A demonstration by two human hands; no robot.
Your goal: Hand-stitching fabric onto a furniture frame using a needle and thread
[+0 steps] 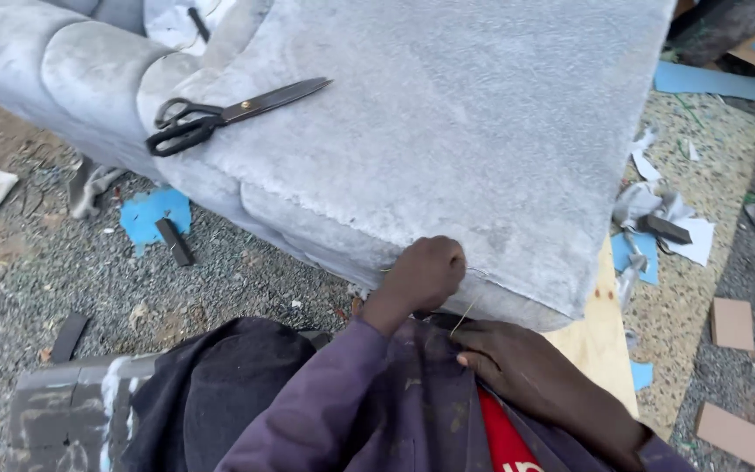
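From where I watch, the main risk is the thin needle — it stands between my two hands, close to my chest, and a slip of the pinch could send its point into a finger or into my purple sleeve. My right hand has its fingertips pressed together on the needle's lower end, low against my jacket; my left hand is curled into a loose fist at the near edge of the grey upholstered cushion, bunching the fabric there. I cannot tell whether a thread runs from the needle into the seam; a faint line shows near the knuckles, no more. If the left hand lets the fabric slacken, I judge the edge could pucker or the stitch land off the seam line.

The black scissors lie on the far left of the cushion, near its rounded edge — a tug on the cover could slide them off onto the gravel ground.

The cushion itself is pale grey, short-piled like velvet, broad and flat on top with padded, rounded channels along the left side. Its near corner overhangs a plywood board. Blue and white scraps litter the ground around it.
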